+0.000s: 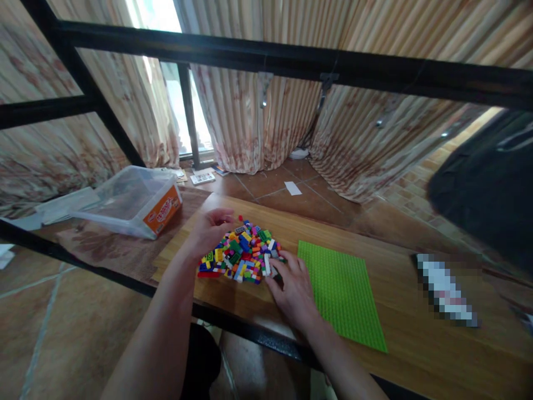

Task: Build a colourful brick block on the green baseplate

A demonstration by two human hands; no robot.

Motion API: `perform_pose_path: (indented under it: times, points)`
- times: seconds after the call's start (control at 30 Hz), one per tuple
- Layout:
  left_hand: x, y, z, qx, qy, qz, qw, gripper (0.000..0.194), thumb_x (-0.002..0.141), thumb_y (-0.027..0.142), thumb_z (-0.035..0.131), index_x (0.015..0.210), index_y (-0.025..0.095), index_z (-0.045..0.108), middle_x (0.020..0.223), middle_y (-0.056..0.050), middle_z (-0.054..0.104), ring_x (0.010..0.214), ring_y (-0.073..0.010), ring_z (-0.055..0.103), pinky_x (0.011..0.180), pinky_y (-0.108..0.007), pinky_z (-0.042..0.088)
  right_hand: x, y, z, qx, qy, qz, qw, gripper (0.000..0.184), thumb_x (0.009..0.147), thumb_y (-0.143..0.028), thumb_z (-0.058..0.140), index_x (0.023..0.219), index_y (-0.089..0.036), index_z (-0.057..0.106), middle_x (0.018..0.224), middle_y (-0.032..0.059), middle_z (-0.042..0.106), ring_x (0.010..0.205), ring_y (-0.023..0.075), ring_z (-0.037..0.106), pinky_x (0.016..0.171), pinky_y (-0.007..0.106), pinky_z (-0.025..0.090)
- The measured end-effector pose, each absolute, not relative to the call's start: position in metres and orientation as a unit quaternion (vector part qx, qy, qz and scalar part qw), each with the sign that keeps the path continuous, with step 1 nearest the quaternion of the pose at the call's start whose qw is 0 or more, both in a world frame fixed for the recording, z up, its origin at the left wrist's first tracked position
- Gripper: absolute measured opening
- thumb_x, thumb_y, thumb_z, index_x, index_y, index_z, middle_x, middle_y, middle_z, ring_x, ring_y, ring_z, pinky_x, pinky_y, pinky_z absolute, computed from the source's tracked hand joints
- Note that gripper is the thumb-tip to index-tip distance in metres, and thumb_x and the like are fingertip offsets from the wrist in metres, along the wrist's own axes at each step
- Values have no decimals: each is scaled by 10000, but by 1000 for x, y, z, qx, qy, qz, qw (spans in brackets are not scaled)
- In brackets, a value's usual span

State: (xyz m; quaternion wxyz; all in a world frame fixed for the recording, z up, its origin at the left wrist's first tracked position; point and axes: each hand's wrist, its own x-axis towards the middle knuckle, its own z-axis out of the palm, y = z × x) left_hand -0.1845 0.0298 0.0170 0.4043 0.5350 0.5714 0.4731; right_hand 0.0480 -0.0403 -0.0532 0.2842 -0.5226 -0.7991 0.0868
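1. Multicoloured small plastic building bricks (245, 250), in the head view: heaped loosely on the brown wooden worktop (400, 328), between both hands and to the left of the bright green studded plastic baseplate (343, 294).
2. Left hand (206, 236): over the far left side of the heap, fingers bent and partly hidden from the camera; impossible to make out a brick in the grasp.
3. Right hand (295, 286): at the right side of the heap, beside the baseplate, thumb and fingertips curved close to an oblong white brick (267, 265); pinch or mere touch, not readable.
4. Step in hand, by judgement: picking through or gathering loose bricks with both hands.
5. Next move, by judgement: calls for singling out one brick and pinching its sides without dragging neighbours; small red brick (240, 218) at the far edge, easy to knock away.
6. Farther left: clear plastic box (135, 208) with orange label, on a brown patterned cloth (137, 258). At right: pixelated object (447, 291), identity hidden.
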Motion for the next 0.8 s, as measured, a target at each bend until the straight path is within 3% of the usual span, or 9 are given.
perform_pose_path:
  times: [0.2, 0.33, 0.8]
  points:
    - [-201, 24, 6, 745, 538, 264, 292, 323, 660, 192, 648, 969, 214, 742, 998, -35, 737, 928, -218, 657, 874, -341, 507, 49, -39, -56, -516, -795, 81, 308, 289, 871, -302, 584, 1137, -215, 655, 1271, 115, 553, 1133, 282, 495, 958, 463, 439]
    - [-198, 28, 0, 789, 547, 191, 204, 282, 640, 113, 666, 874, 240, 761, 965, -22, 737, 949, -220, 648, 945, -354, 469, 50, -38, -57, -521, -782, 84, 332, 262, 880, -293, 569, 1101, -200, 673, 1247, 121, 568, 1124, 272, 509, 964, 459, 443]
    - [-199, 28, 3, 791, 538, 204, 209, 151, 649, 151, 656, 760, 219, 732, 835, -23, 708, 820, -203, 626, 821, -322, 473, 52, -37, -46, -521, -748, 120, 394, 223, 893, -239, 546, 1063, -223, 690, 1200, 108, 594, 1106, 247, 544, 967, 452, 458]
